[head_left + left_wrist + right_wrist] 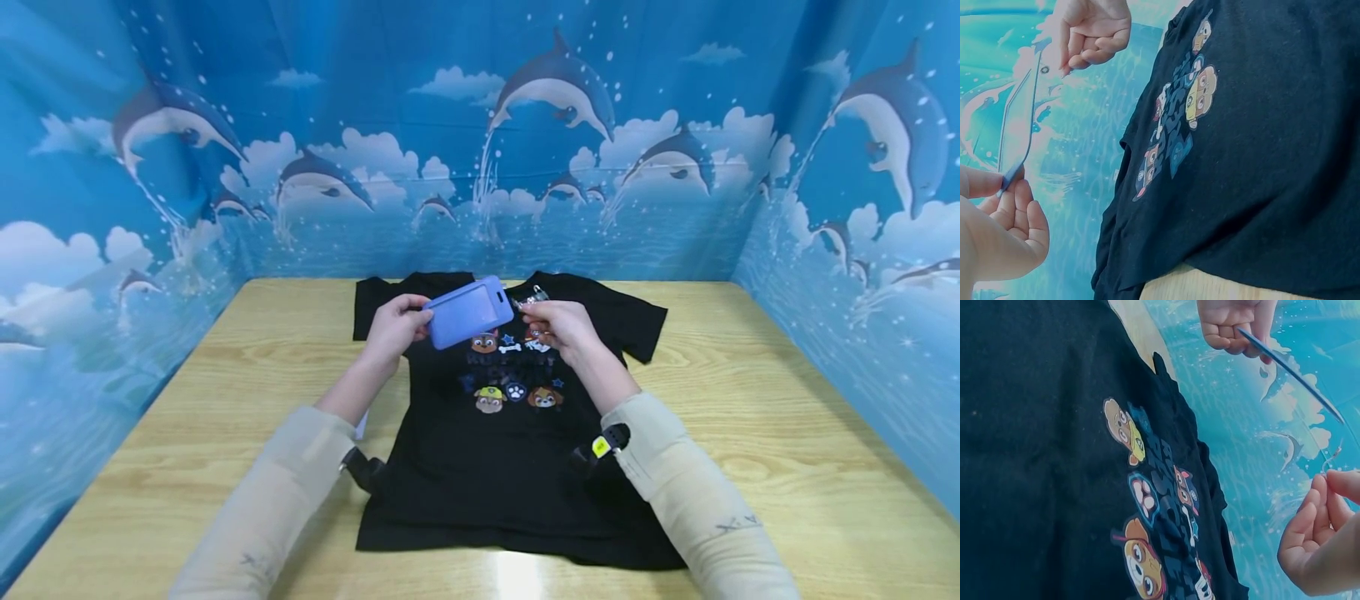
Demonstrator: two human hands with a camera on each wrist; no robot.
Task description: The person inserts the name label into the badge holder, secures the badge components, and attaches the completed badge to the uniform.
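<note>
A blue-purple badge holder [467,314] with a clear window and a slot at one end is held up over the shirt. My left hand [396,327] pinches its left end between thumb and fingers. At the slotted end, my right hand [561,328] pinches a small shiny metal clip [537,295], its fingertips just right of the holder. The left wrist view shows the holder [1019,125] nearly edge-on. A black T-shirt [480,475] with cartoon dog faces lies spread flat beneath both hands.
The shirt lies on a light wood-grain table [750,417]. A white flat item [362,427] peeks out beside the left forearm, mostly hidden. Blue dolphin-print curtains [420,167] enclose the table at the back and sides.
</note>
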